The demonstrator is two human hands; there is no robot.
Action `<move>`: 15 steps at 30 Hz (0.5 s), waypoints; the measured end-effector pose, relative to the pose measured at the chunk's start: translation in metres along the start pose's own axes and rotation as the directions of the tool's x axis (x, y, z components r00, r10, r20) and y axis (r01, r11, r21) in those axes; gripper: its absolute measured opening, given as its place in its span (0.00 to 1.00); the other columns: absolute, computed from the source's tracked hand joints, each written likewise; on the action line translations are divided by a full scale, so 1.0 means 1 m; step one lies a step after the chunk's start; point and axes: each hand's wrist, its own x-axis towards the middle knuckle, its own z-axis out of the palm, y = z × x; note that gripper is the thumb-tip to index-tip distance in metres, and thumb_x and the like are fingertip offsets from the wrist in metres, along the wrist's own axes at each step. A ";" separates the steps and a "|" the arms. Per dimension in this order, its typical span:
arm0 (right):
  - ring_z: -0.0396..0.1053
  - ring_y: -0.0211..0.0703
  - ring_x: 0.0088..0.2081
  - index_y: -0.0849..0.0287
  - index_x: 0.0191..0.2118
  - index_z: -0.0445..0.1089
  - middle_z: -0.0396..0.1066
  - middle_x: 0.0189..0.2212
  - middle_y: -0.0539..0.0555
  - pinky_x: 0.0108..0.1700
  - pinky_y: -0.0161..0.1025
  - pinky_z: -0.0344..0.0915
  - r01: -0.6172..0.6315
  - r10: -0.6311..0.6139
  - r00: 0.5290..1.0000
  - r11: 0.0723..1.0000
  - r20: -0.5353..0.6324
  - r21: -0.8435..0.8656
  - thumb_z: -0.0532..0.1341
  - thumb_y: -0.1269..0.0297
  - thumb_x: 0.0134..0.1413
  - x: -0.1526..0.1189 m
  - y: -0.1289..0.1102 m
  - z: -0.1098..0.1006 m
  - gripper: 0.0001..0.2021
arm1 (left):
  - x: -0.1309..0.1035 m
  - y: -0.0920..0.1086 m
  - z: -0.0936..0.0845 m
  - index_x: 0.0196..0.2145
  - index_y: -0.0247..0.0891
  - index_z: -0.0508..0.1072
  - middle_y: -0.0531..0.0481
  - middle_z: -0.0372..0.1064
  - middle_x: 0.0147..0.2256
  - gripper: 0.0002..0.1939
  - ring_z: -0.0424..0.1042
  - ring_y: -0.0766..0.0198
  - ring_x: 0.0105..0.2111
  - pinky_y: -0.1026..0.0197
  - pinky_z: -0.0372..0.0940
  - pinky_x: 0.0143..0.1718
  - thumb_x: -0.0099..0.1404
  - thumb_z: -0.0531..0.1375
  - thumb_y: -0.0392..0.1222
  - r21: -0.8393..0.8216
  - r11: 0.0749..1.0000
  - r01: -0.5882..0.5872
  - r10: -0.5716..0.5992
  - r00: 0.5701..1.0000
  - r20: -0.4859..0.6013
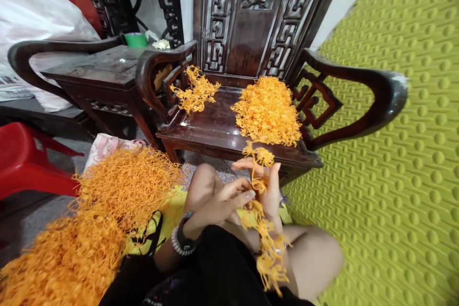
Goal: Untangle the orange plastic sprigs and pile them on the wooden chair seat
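Observation:
A strand of frilly orange artificial-looking sprigs (265,234) hangs down over my right wrist and forearm, above my lap. My left hand (229,198), with a dark watch and a pale bead bracelet at its wrist, has thumb and fingers closed at the strand's middle. Behind the strand, my right hand (270,193) supports it, thumb raised and fingers curved to the left. The strand's upper end (261,154) sticks out past the fingers. Just beyond, a dense pile of similar orange sprigs (268,111) lies on the wooden chair (218,126). The strand partly covers the right palm.
A smaller orange clump (195,90) lies at the seat's left. Big orange heaps (71,244) fill the lower left, near a red stool (21,162). A side table (96,67) holds green tape (135,39). Yellow bumpy matting (394,177) covers the right side.

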 end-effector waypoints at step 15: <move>0.67 0.48 0.53 0.45 0.63 0.51 0.57 0.61 0.58 0.48 0.47 0.70 0.327 -0.360 0.862 0.933 -0.357 -0.151 0.63 0.47 0.51 0.010 0.033 -0.019 0.35 | 0.033 -0.032 0.011 0.27 0.36 0.68 0.50 0.65 0.27 0.09 0.63 0.61 0.30 0.61 0.58 0.35 0.63 0.57 0.43 0.154 0.983 -0.104 0.135 0.968 -0.211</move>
